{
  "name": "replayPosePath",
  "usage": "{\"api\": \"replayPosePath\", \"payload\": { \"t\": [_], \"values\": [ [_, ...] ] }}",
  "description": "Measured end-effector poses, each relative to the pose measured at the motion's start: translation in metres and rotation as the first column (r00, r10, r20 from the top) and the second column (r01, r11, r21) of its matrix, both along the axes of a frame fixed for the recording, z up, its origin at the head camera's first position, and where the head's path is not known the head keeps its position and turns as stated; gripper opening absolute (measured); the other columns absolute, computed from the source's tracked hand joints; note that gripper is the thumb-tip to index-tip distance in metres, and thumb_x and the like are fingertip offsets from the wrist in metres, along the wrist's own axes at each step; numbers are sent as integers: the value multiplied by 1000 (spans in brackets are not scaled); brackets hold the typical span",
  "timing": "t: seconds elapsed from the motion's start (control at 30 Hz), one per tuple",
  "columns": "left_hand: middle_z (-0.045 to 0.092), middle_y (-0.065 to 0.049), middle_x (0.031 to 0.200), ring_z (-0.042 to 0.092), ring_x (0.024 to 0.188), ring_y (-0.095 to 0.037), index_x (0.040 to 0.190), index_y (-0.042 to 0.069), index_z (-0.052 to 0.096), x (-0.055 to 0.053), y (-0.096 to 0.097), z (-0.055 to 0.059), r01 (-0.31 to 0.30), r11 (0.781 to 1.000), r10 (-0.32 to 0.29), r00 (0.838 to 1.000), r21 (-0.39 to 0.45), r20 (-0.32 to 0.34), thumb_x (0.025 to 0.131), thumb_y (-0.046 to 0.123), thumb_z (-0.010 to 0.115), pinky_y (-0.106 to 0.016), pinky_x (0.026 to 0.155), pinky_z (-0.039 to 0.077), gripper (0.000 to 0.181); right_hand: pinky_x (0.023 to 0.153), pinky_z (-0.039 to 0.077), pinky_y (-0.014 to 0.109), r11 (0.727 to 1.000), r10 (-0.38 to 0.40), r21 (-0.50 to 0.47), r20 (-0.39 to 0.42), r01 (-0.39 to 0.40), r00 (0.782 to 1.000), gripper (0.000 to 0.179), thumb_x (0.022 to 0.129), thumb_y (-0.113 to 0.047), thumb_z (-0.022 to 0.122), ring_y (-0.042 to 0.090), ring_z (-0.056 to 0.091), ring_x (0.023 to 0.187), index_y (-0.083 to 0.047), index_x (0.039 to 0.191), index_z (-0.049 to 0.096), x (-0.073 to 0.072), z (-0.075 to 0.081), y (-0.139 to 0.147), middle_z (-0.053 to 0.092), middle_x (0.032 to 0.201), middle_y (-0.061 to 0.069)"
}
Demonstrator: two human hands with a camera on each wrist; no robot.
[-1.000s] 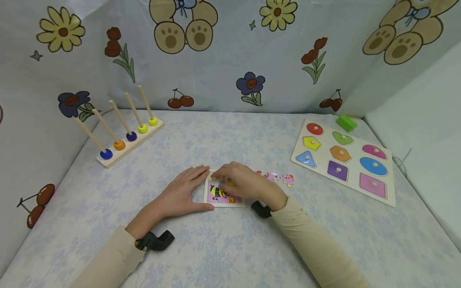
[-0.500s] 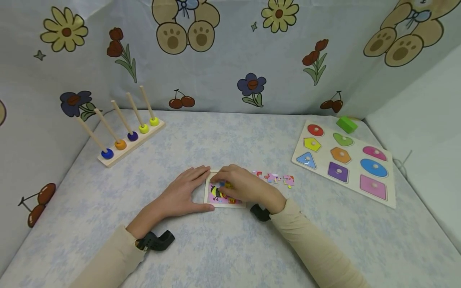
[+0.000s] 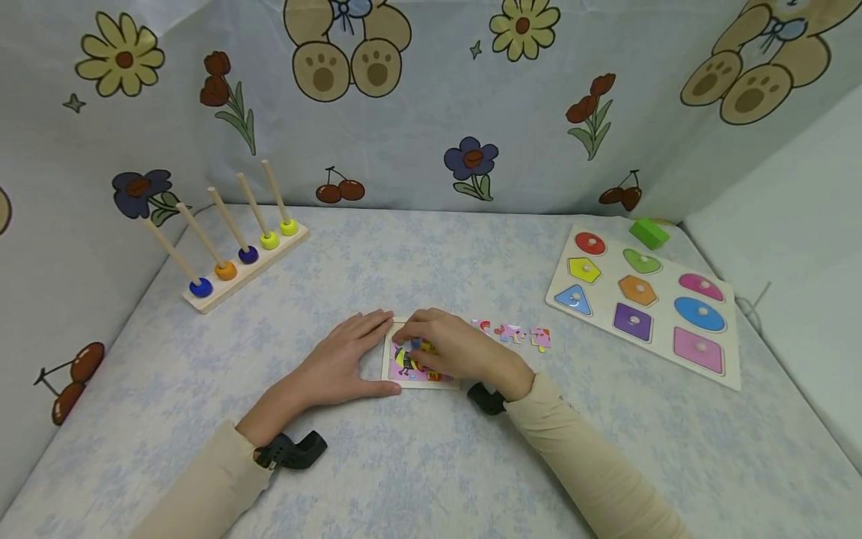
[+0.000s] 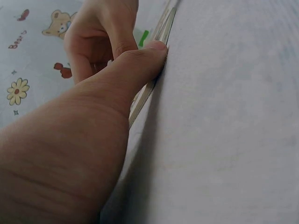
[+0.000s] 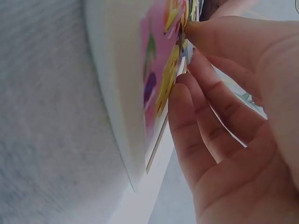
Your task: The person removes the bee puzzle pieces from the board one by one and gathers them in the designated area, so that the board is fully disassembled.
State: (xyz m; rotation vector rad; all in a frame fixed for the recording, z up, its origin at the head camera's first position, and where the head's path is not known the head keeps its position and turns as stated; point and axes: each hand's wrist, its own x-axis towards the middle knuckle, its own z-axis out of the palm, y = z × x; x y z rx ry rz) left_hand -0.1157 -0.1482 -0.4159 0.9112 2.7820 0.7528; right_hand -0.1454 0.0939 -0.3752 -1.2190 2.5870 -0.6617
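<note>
A small wooden-framed jigsaw puzzle [image 3: 423,384] with a bee picture on pink lies on the table at front centre. My left hand [image 3: 340,363] braces its left side, with straight fingers at the top left corner and the thumb along the bottom edge. Over the puzzle, my right hand [image 3: 458,344] bends its fingers down and pinches a puzzle piece low at the picture; the hand hides most of that piece. In the right wrist view, the thumb and fingertips meet at the printed surface [image 5: 159,60]. Several loose pink puzzle pieces [image 3: 512,333] lie right of the puzzle.
A wooden peg stand [image 3: 222,288] with coloured rings stands at the back left. On the right lies a shape board [image 3: 663,322] with knobbed pieces, and a green block [image 3: 649,233] rests at its far edge. A patterned cloth [image 3: 404,150] hangs behind the table.
My right hand's fingers have shifted slightly and the thumb has come lower over the bee picture. The left hand keeps its place on the frame. The view has tilted slightly.
</note>
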Motion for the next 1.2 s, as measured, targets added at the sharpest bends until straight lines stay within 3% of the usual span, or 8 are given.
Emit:
{"api": "replayPosePath", "payload": {
  "t": [1.2],
  "values": [
    [27,-9,170,22,158,-27,162,7,33,1,1,1,-4,1000,4,1000,-1,2,83,68,75,-53,130,16,108,82,56,24,996,-8,-90,-15,6,1000,28,95,-6,72,12,63,94,-10,122,74,0,-1,1,66,117,1]
  ]
}}
